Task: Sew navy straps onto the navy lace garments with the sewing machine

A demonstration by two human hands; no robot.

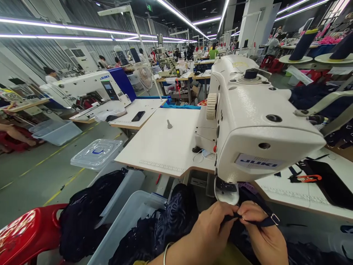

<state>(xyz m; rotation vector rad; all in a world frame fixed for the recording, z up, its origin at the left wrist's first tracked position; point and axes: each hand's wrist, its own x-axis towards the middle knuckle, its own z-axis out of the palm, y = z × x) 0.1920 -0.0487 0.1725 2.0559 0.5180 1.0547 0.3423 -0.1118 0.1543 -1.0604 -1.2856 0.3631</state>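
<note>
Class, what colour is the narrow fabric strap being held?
The strap is dark navy; see the head view.

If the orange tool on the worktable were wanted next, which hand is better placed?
Probably the right hand, nearer the orange tool on that side; the left hand is farther across. Both hands pinch the dark strap, so either must let go first.

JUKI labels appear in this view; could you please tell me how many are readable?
2: a front label on the near sewing machine, above the right hand, and a second label on the sewing machine at left, above its screen. Others farther back may be hidden or unreadable.
</note>
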